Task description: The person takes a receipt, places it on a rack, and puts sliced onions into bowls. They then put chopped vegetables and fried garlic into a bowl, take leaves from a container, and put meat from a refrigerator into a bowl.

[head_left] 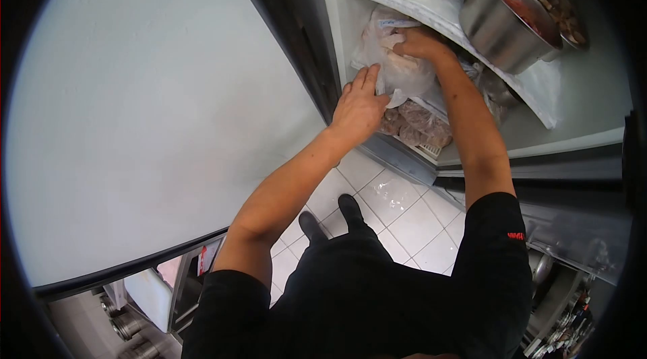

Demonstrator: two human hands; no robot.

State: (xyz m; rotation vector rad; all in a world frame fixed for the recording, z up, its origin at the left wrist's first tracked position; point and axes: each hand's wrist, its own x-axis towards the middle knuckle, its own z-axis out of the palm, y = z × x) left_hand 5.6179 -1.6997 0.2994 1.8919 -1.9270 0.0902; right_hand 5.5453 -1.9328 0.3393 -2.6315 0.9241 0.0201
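Note:
A clear plastic bag [411, 76] with pale contents lies on a lower shelf inside an open refrigerator. My right hand [419, 44] reaches into the bag's opening, its fingers curled against the pale contents; what they grip cannot be made out. At the near left edge of the same bag is my left hand [361, 104], fingers stretched out and touching the plastic. Below the bag, other bags with brownish contents [421, 124] sit on a white rack.
The white door [162, 103] stands open at left. On the plastic-covered upper shelf [539, 93] are metal pots, one steel pot [502, 29] holding something red. Tiled floor [391, 197] lies below, utensils [563, 332] at lower right.

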